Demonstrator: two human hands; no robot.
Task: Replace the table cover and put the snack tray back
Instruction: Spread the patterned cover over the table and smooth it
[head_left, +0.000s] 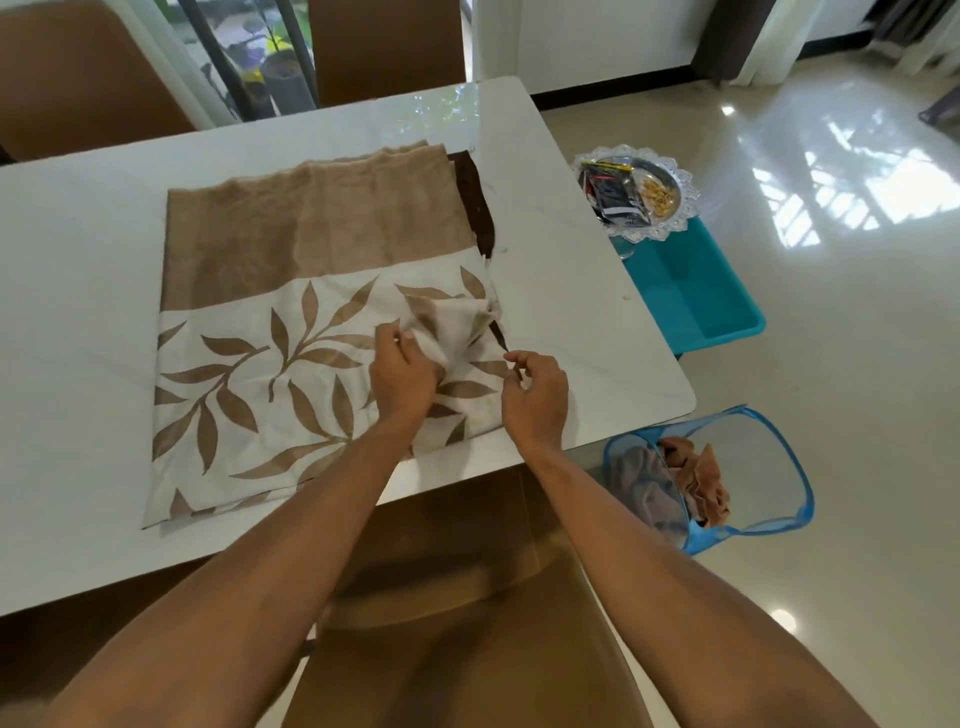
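A folded table cover (291, 322), beige at the far half and white with brown leaves at the near half, lies on the white table (571, 322). My left hand (402, 376) grips a lifted fold of the cover near its right edge. Just to the right, my right hand (535, 397) pinches the cover's edge between thumb and fingers. The silver snack tray (670, 218), holding dark packets and some nuts, sits off the table on a teal bin to the right.
The teal plastic bin (696, 296) stands on the floor beside the table's right side. A blue mesh basket (779, 493) with brown cloth stands near the table's near right corner. Brown chairs stand behind the table and right below me.
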